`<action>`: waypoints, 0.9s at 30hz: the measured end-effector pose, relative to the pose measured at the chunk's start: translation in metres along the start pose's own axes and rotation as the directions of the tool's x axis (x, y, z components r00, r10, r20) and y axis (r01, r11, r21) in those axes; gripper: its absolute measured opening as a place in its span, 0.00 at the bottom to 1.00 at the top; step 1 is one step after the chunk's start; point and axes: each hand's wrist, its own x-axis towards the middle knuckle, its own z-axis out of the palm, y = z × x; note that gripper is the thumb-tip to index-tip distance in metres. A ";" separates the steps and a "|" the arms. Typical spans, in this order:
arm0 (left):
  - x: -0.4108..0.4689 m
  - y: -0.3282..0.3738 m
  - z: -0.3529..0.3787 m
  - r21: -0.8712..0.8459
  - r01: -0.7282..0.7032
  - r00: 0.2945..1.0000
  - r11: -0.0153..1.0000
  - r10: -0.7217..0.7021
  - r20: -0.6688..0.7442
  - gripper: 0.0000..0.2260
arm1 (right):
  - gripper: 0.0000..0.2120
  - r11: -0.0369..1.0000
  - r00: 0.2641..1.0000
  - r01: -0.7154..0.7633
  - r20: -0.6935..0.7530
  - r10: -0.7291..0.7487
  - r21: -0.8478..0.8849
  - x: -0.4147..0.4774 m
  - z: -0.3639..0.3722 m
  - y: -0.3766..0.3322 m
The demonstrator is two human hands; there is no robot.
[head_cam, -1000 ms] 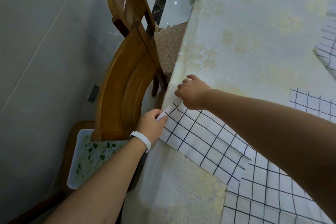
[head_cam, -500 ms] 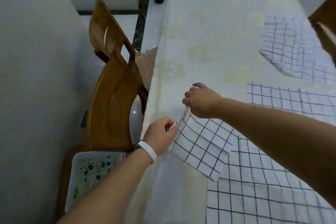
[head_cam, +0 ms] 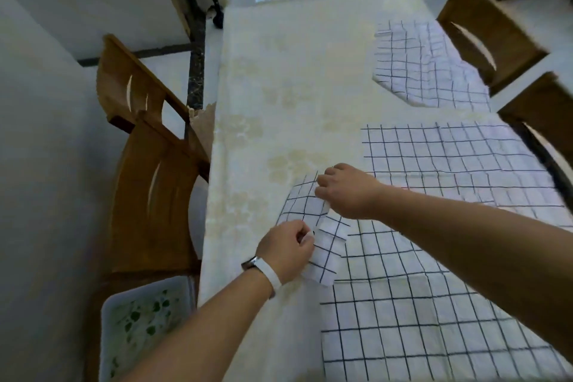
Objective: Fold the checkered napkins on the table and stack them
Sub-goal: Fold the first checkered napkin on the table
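- White cloth with a dark grid, the near napkin, lies spread over the near right part of the table. Its left edge is raised off the cream tablecloth.
- The left hand pinches the nearer corner of that edge between thumb and curled fingers. The right hand pinches the farther corner in the same way. Both grips are narrow and take only a small bite of fabric.
- With so little cloth held, a corner may slip out as the edge is carried across, and the flap would fall askew.
- The two hands sit at different heights and the cloth sags between them, so the corners may land off the opposite edge and leave a crooked fold.
- The right forearm crosses above the napkin. If it drops onto the cloth, it could pin or wrinkle it.
- The second napkin lies flat just beyond, seemingly touching the near one, so a dragging pull may shift it.
- The third napkin lies rumpled at the far right, well apart and unlikely to be disturbed.
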 end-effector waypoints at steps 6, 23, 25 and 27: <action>0.008 0.003 0.049 0.120 0.008 0.999 0.993 -0.013 0.046 0.09 | 0.09 0.998 0.999 -0.040 -0.005 0.040 0.046 -0.021 0.050 0.005; 0.013 -0.010 0.121 0.362 -0.015 0.998 0.932 -0.007 0.059 0.12 | 0.19 0.986 0.988 -0.009 0.156 -0.017 0.164 -0.027 0.126 0.009; 0.006 -0.011 0.124 0.383 -0.057 0.997 0.922 0.034 0.068 0.15 | 0.22 0.985 0.982 -0.005 0.185 -0.027 0.171 -0.026 0.120 0.011; -0.001 -0.012 0.125 0.401 -0.102 0.994 0.910 0.074 0.085 0.17 | 0.22 0.980 0.976 -0.005 0.215 -0.038 0.199 -0.024 0.111 0.013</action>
